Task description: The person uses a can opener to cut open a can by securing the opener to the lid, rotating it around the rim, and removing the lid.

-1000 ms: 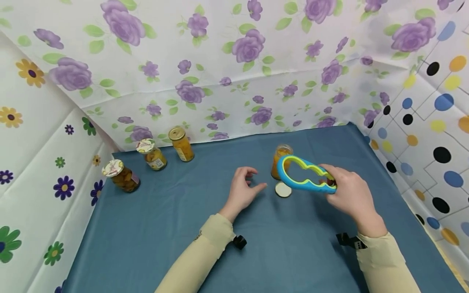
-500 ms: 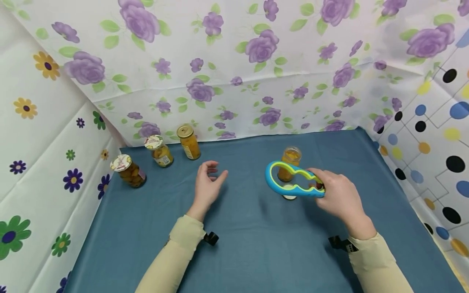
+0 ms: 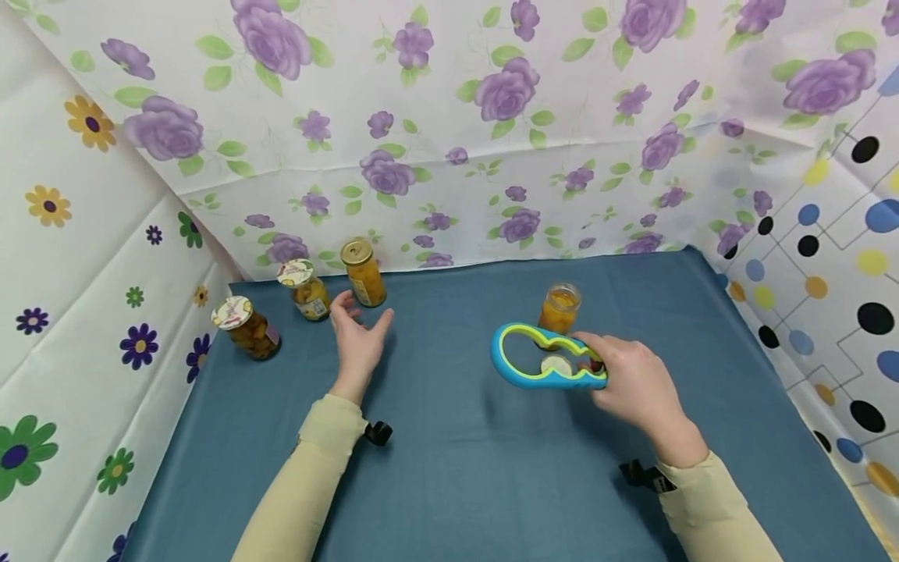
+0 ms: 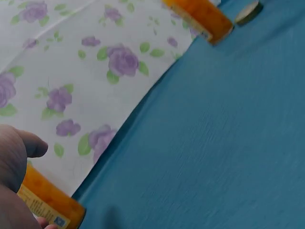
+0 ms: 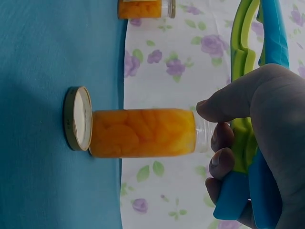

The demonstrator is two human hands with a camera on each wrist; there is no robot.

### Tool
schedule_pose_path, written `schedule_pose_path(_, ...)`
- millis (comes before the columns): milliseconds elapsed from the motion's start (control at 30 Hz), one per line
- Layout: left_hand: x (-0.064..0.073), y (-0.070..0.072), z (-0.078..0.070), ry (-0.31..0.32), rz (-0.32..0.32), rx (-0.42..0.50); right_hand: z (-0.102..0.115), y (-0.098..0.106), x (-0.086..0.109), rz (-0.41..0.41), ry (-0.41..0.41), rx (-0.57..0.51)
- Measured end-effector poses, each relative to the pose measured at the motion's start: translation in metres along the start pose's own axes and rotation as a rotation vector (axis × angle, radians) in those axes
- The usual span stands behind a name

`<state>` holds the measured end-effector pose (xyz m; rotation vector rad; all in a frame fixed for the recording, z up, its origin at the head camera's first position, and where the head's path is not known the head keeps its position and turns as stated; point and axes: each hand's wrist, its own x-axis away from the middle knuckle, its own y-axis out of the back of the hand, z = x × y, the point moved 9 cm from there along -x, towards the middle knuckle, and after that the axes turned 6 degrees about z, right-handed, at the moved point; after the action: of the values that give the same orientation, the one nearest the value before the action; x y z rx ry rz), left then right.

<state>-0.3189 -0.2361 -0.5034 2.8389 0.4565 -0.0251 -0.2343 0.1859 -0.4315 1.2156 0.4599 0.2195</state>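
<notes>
My right hand point(image 3: 635, 382) grips a blue and lime-green jar opener point(image 3: 497, 355), held above the cloth with its scalloped loop pointing left. Behind the tool stands a lidless glass jar of orange fruit pieces point(image 3: 559, 308). Its lid point(image 5: 78, 118) lies white side up at the jar's foot, seen through the opener's loop in the head view. My left hand point(image 3: 357, 343) reaches toward a gold-lidded jar of orange fruit point(image 3: 367, 282), thumb and fingers spread apart with nothing between them. In the left wrist view that jar point(image 4: 52, 200) is partly hidden behind the hand.
Two more jars with patterned lids stand at the back left: one of yellowish pieces point(image 3: 310, 300), one of dark brown pieces point(image 3: 254, 337). A blue cloth point(image 3: 449, 460) covers the table. Flowered and dotted sheets point(image 3: 449, 94) hang around its back and sides.
My left hand has moved left from near the lidless jar to the gold-lidded jar. The right hand has shifted slightly left and down with the jar opener. The head view has turned a little left.
</notes>
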Motion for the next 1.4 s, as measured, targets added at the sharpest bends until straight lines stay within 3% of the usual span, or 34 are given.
schedule_pose_path(300,-0.041,-0.004,0.008,0.021,0.008,-0.084,0.007,-0.006,0.0,-0.022,0.042,-0.013)
schedule_pose_path(633,-0.068,-0.009,0.007,0.009,-0.016,-0.089,0.008,-0.008,0.0,-0.025,0.05,-0.017)
schedule_pose_path(900,-0.084,-0.009,0.011,0.144,0.007,0.052,0.008,-0.008,-0.001,-0.022,0.056,-0.011)
schedule_pose_path(1000,-0.09,-0.007,0.014,0.11,0.024,-0.024,0.007,-0.009,-0.003,-0.017,0.055,-0.009)
schedule_pose_path(1200,-0.096,-0.006,0.017,-0.051,0.011,-0.187,0.004,-0.012,-0.002,0.002,0.031,-0.017)
schedule_pose_path(1400,-0.1,-0.005,0.02,-0.071,0.012,-0.199,0.002,-0.012,-0.003,0.005,0.03,-0.018)
